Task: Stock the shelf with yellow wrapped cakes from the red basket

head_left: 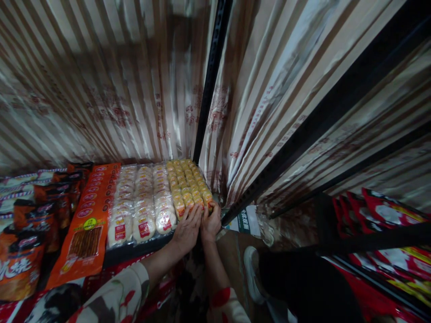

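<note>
My left hand (186, 229) lies with its fingers stretched out against the front ends of the small yellow snack packs (184, 179), which stand in several tight rows. My right hand (210, 223) is curled round the front pack at the right corner of those rows; part of that pack is hidden behind the fingers. Close beside the left hand are rows of round white crackers (144, 226) in clear wrappers with red labels. Both hands are almost touching each other.
Left of the crackers lie a long orange snack bag (88, 224) and several orange-black bags (20, 262). Black shelf posts (209, 85) rise before a pale curtain (134, 89). On the right, red bags (387, 211) fill another rack. A person's white shoe (252, 273) is on the floor.
</note>
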{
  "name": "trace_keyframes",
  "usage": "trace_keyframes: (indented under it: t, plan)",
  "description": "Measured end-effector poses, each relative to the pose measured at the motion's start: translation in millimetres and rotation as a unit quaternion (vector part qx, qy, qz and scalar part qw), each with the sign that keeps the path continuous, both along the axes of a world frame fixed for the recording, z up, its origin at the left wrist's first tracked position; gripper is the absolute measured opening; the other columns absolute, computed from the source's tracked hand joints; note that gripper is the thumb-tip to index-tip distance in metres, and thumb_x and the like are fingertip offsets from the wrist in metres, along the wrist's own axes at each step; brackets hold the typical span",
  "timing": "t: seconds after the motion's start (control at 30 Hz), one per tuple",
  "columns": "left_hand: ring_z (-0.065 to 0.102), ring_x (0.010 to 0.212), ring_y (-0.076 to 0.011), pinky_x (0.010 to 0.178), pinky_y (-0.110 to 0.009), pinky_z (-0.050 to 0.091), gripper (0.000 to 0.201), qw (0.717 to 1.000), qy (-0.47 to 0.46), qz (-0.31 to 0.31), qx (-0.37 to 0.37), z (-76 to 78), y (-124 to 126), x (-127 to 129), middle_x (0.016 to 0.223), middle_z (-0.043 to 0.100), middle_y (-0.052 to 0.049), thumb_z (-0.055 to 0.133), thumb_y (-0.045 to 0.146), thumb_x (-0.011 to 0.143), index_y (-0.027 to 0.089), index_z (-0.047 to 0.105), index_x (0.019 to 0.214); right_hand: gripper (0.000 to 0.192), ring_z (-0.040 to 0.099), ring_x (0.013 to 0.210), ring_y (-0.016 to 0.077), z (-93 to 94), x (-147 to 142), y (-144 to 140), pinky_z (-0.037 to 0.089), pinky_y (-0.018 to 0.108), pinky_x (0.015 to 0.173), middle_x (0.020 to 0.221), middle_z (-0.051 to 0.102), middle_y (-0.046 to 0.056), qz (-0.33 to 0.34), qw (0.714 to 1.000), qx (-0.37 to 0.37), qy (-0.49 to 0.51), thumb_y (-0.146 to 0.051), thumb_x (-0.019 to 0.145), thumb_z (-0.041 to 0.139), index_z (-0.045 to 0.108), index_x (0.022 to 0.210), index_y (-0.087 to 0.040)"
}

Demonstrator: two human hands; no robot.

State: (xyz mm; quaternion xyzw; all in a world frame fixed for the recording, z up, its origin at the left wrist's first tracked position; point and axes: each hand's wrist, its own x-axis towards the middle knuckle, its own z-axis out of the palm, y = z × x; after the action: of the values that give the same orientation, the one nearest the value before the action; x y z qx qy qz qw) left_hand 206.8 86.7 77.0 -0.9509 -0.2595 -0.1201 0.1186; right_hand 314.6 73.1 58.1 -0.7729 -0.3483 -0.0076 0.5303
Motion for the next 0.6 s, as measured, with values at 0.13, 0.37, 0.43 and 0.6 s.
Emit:
trace_keyframes:
  t: [0.13,0.37,0.43,0.6]
  plan:
    - [0.031,0.134,-0.0230,0.111,-0.042,0.021,0.052,1.000,-0.004,-0.003,0.001,1.3,0,0,0.146,0.034,-0.015,0.033,0.021,0.087,0.005,0.037,0.137,0.025,0.054,0.105,0.0214,-2.2,1,0,0.042,0.037,0.092,0.110,0.060,0.013,0.007,1.000,0.018,0.001,-0.035,0.086,0.041,0.053,0.097,-0.017]
    - [0.030,0.135,-0.0242,0.111,-0.042,0.022,0.053,1.000,-0.010,0.006,-0.015,1.0,-2,1,0.145,0.036,-0.013,0.034,0.025,0.089,0.007,0.035,0.139,0.034,0.052,0.114,0.0223,-10.8,2,-2,0.040,0.040,0.097,0.122,0.056,0.016,0.030,1.000,-0.003,-0.009,-0.032,0.089,0.033,0.053,0.109,-0.014]
    - [0.029,0.135,-0.0242,0.111,-0.043,0.022,0.053,1.000,-0.008,0.005,-0.018,1.4,-2,1,0.145,0.036,-0.013,0.034,0.025,0.089,0.008,0.035,0.139,0.037,0.048,0.120,0.0224,-14.0,3,-2,0.038,0.041,0.100,0.127,0.053,0.017,0.033,0.999,-0.009,-0.021,-0.031,0.089,0.032,0.052,0.114,-0.013]
    - [0.032,0.134,-0.0246,0.110,-0.045,0.022,0.053,1.000,-0.004,-0.005,-0.016,2.7,-1,0,0.143,0.039,-0.014,0.036,0.025,0.087,0.010,0.037,0.138,0.040,0.042,0.125,0.0219,-20.0,2,-6,0.037,0.045,0.102,0.130,0.051,0.017,0.044,0.995,-0.001,-0.085,-0.025,0.090,0.028,0.053,0.119,-0.012]
